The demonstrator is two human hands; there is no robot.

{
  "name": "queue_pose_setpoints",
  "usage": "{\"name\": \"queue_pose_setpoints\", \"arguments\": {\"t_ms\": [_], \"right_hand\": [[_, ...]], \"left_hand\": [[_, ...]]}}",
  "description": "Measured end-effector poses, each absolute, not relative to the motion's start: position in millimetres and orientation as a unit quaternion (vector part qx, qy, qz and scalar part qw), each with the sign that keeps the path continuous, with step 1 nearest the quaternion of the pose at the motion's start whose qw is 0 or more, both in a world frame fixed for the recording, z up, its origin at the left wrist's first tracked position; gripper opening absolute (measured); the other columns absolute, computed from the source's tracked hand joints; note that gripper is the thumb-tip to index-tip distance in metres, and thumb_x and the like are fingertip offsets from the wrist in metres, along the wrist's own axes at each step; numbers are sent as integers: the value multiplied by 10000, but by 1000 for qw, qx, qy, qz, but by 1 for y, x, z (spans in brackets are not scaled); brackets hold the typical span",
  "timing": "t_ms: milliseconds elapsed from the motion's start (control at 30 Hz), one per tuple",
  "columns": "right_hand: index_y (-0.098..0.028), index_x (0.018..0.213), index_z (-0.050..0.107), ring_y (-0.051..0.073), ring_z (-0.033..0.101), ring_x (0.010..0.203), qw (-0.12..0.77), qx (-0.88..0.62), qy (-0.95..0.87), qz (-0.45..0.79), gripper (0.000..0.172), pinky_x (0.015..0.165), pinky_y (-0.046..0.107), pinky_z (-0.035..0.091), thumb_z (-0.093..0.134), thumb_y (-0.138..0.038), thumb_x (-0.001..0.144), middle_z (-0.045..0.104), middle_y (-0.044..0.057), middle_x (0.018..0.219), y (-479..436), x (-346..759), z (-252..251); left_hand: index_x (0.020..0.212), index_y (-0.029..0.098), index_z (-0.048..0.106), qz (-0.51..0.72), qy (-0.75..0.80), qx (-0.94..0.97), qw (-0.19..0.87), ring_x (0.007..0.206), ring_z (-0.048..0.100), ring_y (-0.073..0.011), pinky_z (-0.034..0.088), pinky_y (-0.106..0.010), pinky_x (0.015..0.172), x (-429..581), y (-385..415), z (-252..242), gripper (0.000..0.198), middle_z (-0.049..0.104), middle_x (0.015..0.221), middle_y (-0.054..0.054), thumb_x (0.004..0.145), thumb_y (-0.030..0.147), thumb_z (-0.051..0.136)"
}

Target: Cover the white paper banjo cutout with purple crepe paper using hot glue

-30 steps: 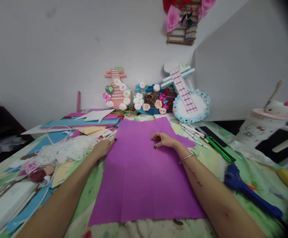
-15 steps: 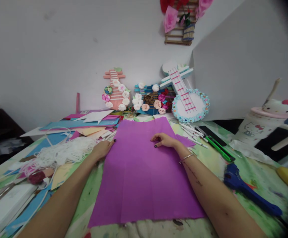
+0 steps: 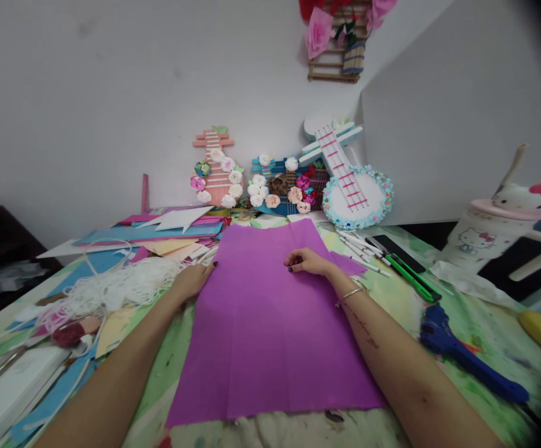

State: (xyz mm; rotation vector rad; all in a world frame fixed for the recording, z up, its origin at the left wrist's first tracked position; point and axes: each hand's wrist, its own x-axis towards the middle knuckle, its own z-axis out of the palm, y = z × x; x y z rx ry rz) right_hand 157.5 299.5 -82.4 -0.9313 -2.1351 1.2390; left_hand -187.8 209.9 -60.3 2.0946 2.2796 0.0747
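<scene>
A large sheet of purple paper (image 3: 256, 336) with faint vertical creases lies spread out in front of me. My left hand (image 3: 193, 281) rests at its left edge, one dark-nailed fingertip touching the paper; its other fingers are partly hidden, and the hand looks laid down loosely. Over the upper right part of the sheet is my right hand (image 3: 308, 262), with fingers bent, thumb apart, and nothing seen between them. A bracelet (image 3: 351, 295) circles the right wrist. Past the right hand, a smaller purple paper piece (image 3: 349, 264) lies beside the sheet.
White cord (image 3: 121, 286) and coloured sheets (image 3: 149, 231) pile up at left. To the right are white sticks (image 3: 364, 252), a green cutter (image 3: 410, 277), a blue glue gun (image 3: 471, 361) and a cup (image 3: 489, 236). Decorated instrument models (image 3: 354, 186) lean against the wall.
The view has shifted very slightly. Both hands and the purple paper stay in nearly the same place; the right fingers have barely moved.
</scene>
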Motion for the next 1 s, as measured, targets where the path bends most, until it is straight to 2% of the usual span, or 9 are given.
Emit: {"name": "queue_pose_setpoints", "arguments": {"t_ms": [233, 433, 767, 1000], "right_hand": [[-141, 753, 655, 103, 541, 596, 257, -364, -772, 453, 177, 612, 227, 428, 652, -123, 577, 624, -27, 640, 299, 154, -82], [-152, 686, 647, 112, 563, 576, 251, -386, -757, 463, 185, 602, 227, 440, 605, -60, 532, 635, -31, 596, 300, 149, -81], [-163, 605, 617, 99, 526, 541, 255, -403, -747, 464, 179, 551, 203, 404, 567, -35, 492, 607, -50, 551, 301, 147, -82], [-164, 624, 622, 110, 540, 568, 253, -387, -754, 467, 164, 603, 223, 421, 577, -57, 508, 615, -44, 577, 300, 151, -82]], "left_hand": [[865, 122, 687, 25, 734, 678, 25, 958, 650, -299, 462, -343, 768, -188, 210, -61, 696, 705, 976, -188, 914, 539, 133], [869, 141, 682, 20, 731, 682, 21, 986, 643, -284, 457, -333, 795, -189, 211, -62, 670, 708, 983, -168, 922, 519, 131], [859, 117, 680, 12, 735, 677, 16, 967, 647, -302, 456, -350, 794, -185, 210, -59, 677, 701, 977, -197, 926, 515, 136], [896, 116, 683, 6, 735, 678, 15, 967, 646, -300, 457, -350, 795, -185, 210, -58, 674, 700, 983, -193, 930, 503, 133]]}}
